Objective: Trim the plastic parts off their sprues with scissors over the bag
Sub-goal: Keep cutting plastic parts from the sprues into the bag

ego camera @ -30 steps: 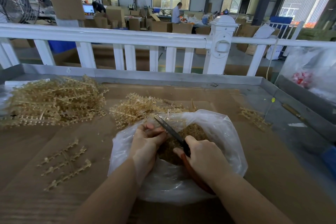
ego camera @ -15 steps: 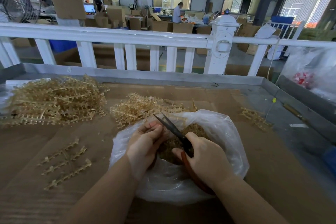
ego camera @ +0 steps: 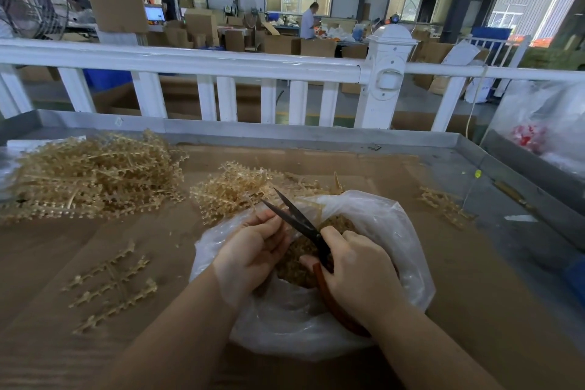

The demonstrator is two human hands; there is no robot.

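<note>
We worked over the clear, crumpled plastic bag (ego camera: 395, 231), which lay open on the brown cardboard-covered worktable (ego camera: 474, 310) and already held a mound of small tan trimmed parts (ego camera: 297, 266); we judged a good share of the job done. Much was left, though: a large heap of tan plastic sprues (ego camera: 91, 174) sat far to the left, a smaller heap of the same sprues (ego camera: 234, 190) just behind the bag, a few loose ones (ego camera: 110, 282) on the near left, and a small cluster (ego camera: 443, 203) to the right.

Our right hand (ego camera: 361, 275) had its fingers curled round the reddish-brown looped handle of the black-bladed scissors (ego camera: 300, 222). Their long axis ran diagonally, handle low and near us, tips pointing up, away and to the left, blades parted in a narrow V above the bag's mouth. Our left hand (ego camera: 250, 250) was curled beside the blades, apparently pinching a sprue, but the piece itself was hidden by the fingers, so we could not tell its shape or direction.
</note>
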